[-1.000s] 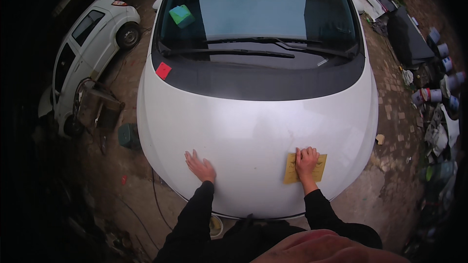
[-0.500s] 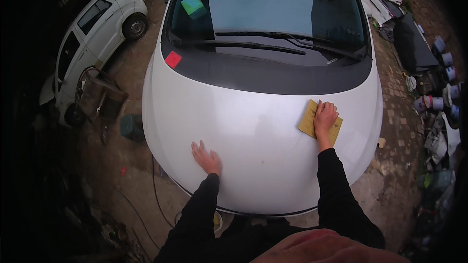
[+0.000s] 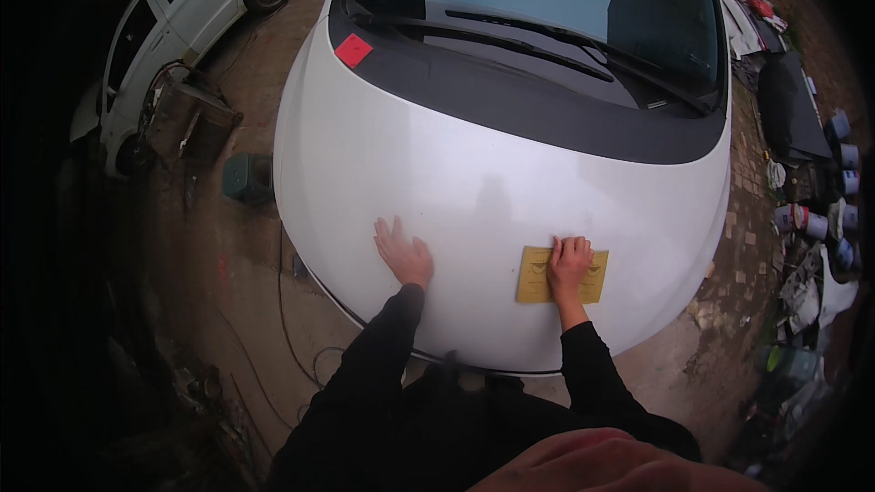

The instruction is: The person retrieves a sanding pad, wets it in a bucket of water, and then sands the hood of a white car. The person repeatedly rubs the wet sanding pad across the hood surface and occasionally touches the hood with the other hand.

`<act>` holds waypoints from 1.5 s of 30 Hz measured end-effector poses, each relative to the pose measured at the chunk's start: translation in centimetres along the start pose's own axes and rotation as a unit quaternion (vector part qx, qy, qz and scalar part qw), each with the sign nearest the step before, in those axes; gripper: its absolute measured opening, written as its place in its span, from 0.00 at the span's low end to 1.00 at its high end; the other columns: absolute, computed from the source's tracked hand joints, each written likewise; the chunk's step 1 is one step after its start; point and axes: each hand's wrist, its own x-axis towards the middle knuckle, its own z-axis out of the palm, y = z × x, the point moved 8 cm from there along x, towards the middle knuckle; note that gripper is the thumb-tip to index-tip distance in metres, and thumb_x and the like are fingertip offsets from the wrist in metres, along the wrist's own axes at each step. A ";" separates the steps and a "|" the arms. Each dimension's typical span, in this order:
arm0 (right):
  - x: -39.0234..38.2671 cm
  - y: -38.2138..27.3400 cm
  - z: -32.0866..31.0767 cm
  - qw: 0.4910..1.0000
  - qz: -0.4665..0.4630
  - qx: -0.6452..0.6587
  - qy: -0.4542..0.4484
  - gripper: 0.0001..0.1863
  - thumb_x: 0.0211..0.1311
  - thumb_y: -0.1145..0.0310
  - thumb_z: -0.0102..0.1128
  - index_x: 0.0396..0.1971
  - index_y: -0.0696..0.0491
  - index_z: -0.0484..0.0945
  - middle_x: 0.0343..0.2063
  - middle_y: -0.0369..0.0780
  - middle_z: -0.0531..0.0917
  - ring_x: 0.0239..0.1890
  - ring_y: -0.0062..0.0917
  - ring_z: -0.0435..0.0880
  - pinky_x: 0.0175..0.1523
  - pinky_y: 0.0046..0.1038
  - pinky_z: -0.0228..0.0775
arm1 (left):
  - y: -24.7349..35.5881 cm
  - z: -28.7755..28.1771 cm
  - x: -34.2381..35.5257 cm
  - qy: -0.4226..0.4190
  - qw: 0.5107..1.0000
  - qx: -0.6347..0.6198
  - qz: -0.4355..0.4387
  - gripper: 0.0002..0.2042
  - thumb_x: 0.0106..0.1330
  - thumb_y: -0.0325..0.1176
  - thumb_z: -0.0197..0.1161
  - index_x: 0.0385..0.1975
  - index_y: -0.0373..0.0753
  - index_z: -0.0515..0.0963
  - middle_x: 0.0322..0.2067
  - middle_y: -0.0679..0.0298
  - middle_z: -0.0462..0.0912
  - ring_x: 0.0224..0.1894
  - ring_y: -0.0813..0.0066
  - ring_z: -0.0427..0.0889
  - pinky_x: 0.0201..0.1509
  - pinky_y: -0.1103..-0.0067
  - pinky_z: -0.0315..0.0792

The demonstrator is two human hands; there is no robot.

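Note:
My right hand [image 3: 570, 262] is closed over a yellow-brown sheet of sandpaper [image 3: 534, 282], fingers curled at its upper edge. The sheet lies against the white hood [image 3: 474, 219] of a car, right of the middle, its printed back facing up. Further left, my left hand [image 3: 405, 253] rests flat on the same hood with its fingers spread, holding nothing. Faint smudges and small dark specks show on the paint. What lies under the sandpaper is hidden.
A red square pad [image 3: 353, 50] sits at the hood's far left corner, below the windscreen and wipers [image 3: 519, 41]. Another white car [image 3: 173, 27] and a green container [image 3: 242, 178] stand at left, with cables on the ground. Buckets [image 3: 816, 224] and scrap line the right side.
My right hand has drawn the sandpaper left and nearer, and the sheet is now squarer to me. My left hand sits slightly further up and right in view; the view has shifted too.

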 end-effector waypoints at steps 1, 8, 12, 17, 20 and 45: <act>2.9 -0.3 0.4 1.000 0.007 -0.012 0.018 0.13 0.75 0.62 0.66 0.31 0.52 0.77 0.33 0.42 0.77 0.41 0.39 0.77 0.46 0.43 0.66 | 0.1 -0.1 0.0 0.003 1.000 0.004 0.007 0.35 0.67 0.32 0.62 0.77 0.33 0.64 0.80 0.41 0.56 0.84 0.40 0.50 0.87 0.48 0.43; 20.4 -1.1 3.2 0.994 -0.021 -0.057 0.096 0.15 0.78 0.58 0.63 0.31 0.51 0.78 0.35 0.40 0.79 0.42 0.39 0.78 0.47 0.42 0.68 | -0.1 -0.3 0.1 0.001 0.999 -0.030 -0.010 0.34 0.68 0.33 0.62 0.77 0.37 0.65 0.80 0.40 0.56 0.84 0.38 0.51 0.86 0.45 0.44; 20.1 -1.5 3.0 0.994 -0.050 -0.031 0.090 0.17 0.76 0.56 0.66 0.28 0.51 0.79 0.35 0.39 0.79 0.42 0.39 0.78 0.46 0.42 0.67 | 0.4 -0.6 0.1 0.013 0.999 -0.042 -0.003 0.34 0.67 0.32 0.62 0.76 0.38 0.66 0.80 0.40 0.56 0.84 0.38 0.51 0.86 0.44 0.45; 15.4 -2.9 2.1 0.998 -0.039 -0.025 0.041 0.19 0.71 0.52 0.71 0.27 0.50 0.79 0.34 0.39 0.79 0.41 0.38 0.77 0.45 0.43 0.65 | 0.6 -0.7 0.3 0.017 0.999 -0.048 -0.008 0.35 0.66 0.30 0.62 0.76 0.38 0.66 0.80 0.42 0.56 0.84 0.39 0.51 0.86 0.45 0.45; 10.0 -3.8 1.1 0.999 -0.022 -0.018 0.018 0.19 0.69 0.52 0.74 0.26 0.50 0.79 0.34 0.39 0.78 0.41 0.37 0.77 0.45 0.43 0.65 | 0.5 -0.6 0.3 0.018 0.999 -0.039 -0.011 0.35 0.66 0.30 0.62 0.76 0.38 0.66 0.80 0.42 0.57 0.84 0.40 0.51 0.86 0.45 0.45; 21.2 -8.1 5.3 0.995 -0.080 0.004 0.068 0.18 0.75 0.54 0.67 0.30 0.51 0.80 0.36 0.39 0.80 0.42 0.38 0.77 0.47 0.42 0.67 | 0.5 -0.7 0.3 0.016 0.999 -0.033 -0.016 0.33 0.67 0.32 0.61 0.75 0.38 0.67 0.80 0.44 0.58 0.84 0.43 0.52 0.86 0.48 0.46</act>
